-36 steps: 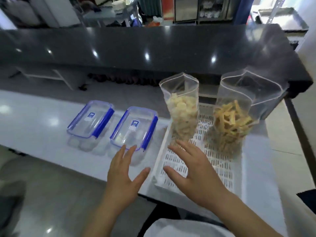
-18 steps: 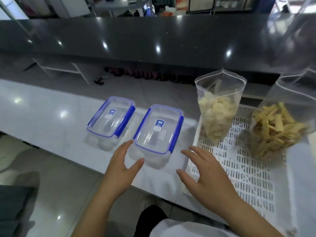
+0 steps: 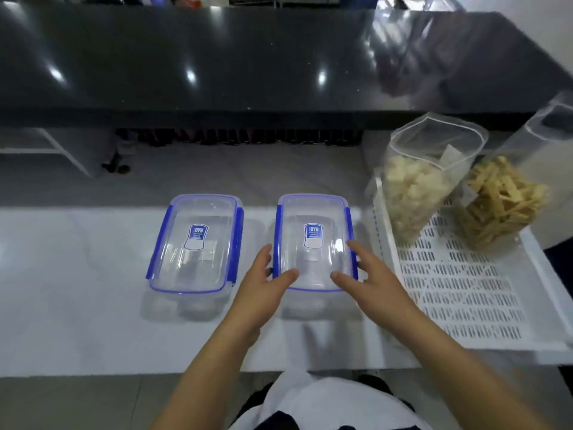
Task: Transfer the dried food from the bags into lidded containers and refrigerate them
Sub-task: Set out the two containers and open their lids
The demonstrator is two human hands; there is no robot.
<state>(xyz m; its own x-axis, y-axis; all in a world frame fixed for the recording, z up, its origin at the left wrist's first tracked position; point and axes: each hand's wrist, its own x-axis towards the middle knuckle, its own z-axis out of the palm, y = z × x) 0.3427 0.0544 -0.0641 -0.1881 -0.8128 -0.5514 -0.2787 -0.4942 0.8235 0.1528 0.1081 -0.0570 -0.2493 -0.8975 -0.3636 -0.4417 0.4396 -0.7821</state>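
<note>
Two clear lidded containers with blue clips stand on the white counter: the left container [image 3: 193, 243] and the right container [image 3: 313, 240]. My left hand [image 3: 263, 285] lies at the right container's near left corner, thumb on the lid's edge, fingers at the left clip. My right hand [image 3: 364, 274] lies at its near right corner, thumb on the lid, fingers straight along the right clip. On the right, an open clear bag of pale dried chunks [image 3: 415, 193] and a bag of yellow dried strips [image 3: 499, 197] stand upright.
Both bags stand in a white perforated tray [image 3: 459, 293] at the counter's right end. A dark glossy raised counter [image 3: 248, 57] runs across the back. The white counter [image 3: 77, 274] ends at its near edge by my body.
Both hands moved forward from the counter's near edge onto the right container's near corners. The view shifted, so the containers now sit square in front of me.
</note>
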